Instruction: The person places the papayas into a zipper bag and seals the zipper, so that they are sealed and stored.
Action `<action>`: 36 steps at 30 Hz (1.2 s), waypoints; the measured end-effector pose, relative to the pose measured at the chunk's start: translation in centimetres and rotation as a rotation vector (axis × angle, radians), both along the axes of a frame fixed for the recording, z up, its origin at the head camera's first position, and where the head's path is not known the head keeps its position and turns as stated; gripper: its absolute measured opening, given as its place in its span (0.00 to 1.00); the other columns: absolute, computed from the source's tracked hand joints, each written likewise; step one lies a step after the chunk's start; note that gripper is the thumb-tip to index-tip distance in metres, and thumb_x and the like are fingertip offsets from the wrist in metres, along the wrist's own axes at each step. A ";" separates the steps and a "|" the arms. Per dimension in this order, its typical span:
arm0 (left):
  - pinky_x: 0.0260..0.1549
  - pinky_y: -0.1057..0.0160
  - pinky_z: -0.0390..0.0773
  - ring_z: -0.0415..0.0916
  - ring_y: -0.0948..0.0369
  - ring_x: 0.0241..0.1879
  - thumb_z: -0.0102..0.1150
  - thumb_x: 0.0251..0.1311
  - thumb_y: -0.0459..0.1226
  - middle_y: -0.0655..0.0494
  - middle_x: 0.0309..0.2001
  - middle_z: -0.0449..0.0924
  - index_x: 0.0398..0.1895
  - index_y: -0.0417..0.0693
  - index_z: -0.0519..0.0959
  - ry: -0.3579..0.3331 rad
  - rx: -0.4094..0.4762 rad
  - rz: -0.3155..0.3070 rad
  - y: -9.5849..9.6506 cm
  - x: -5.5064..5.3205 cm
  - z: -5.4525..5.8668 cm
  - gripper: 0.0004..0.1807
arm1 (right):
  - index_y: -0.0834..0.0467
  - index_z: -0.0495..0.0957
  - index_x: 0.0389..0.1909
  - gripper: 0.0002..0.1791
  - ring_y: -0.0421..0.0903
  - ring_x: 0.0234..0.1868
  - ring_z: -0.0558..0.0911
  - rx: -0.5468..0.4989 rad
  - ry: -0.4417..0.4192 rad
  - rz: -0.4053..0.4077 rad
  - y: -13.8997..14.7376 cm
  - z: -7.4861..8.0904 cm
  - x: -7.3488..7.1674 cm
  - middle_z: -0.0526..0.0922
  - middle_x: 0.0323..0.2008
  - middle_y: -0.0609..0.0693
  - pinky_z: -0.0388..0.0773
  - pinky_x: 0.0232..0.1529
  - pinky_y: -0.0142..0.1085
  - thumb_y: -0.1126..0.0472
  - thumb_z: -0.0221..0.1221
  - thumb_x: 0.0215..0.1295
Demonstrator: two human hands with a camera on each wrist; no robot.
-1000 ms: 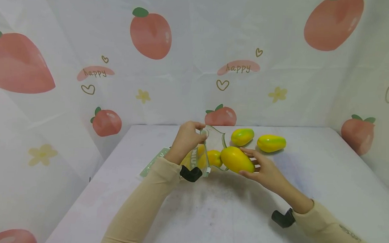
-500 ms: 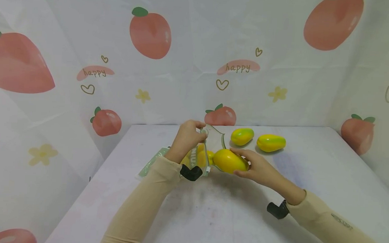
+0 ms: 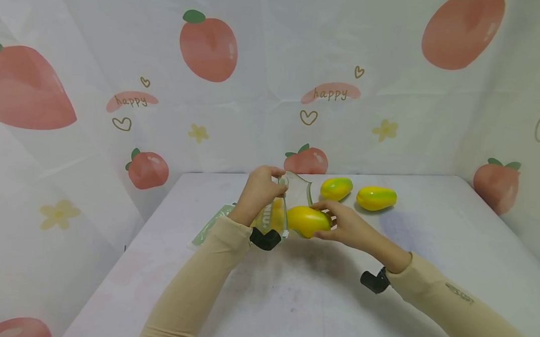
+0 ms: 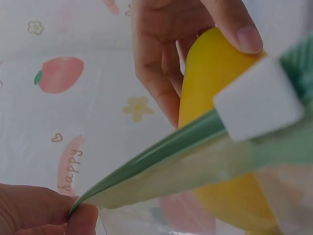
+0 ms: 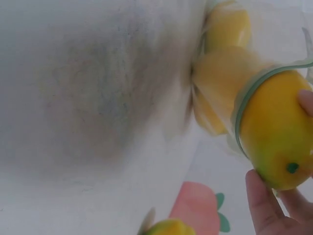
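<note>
A yellow papaya with a small green stem spot is gripped at its near end by my right hand. Its other end is inside the mouth of a clear zip bag with a green zip strip and a white slider. My left hand pinches the top corner of that mouth between thumb and fingers, holding it spread. Through the plastic, more yellow fruit shows deeper in the bag, partly hidden behind my left wrist in the head view.
Two yellow-green papayas lie at the back of the white table, one nearer the middle and one farther right. A flat green printed piece of plastic lies left of my left forearm. A fruit-patterned cloth hangs behind.
My right hand has moved left with the papaya, from just outside the bag's mouth to partly inside it. My left hand stays almost still at the rim.
</note>
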State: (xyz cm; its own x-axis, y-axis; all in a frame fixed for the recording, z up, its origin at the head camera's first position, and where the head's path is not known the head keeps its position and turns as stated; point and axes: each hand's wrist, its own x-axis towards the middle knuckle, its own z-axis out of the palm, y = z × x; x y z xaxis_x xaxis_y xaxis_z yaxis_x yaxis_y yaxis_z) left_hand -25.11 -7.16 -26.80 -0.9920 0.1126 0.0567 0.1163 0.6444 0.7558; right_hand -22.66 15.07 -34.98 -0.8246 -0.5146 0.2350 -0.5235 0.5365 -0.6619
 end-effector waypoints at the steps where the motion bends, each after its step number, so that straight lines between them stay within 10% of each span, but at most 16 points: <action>1: 0.39 0.65 0.81 0.84 0.62 0.30 0.62 0.59 0.33 0.49 0.58 0.75 0.61 0.43 0.76 0.002 -0.002 0.000 0.0 0.0 0.0 0.24 | 0.62 0.72 0.60 0.31 0.54 0.49 0.80 -0.008 -0.001 0.007 0.0 0.0 -0.1 0.76 0.56 0.59 0.81 0.46 0.41 0.60 0.69 0.55; 36: 0.29 0.70 0.77 0.85 0.59 0.33 0.62 0.59 0.35 0.48 0.59 0.76 0.61 0.44 0.77 0.001 -0.029 0.001 0.0 -0.2 0.1 0.24 | 0.63 0.74 0.56 0.24 0.55 0.50 0.81 -0.166 -0.154 0.033 -1.3 0.4 -1.2 0.79 0.53 0.60 0.80 0.51 0.44 0.61 0.67 0.59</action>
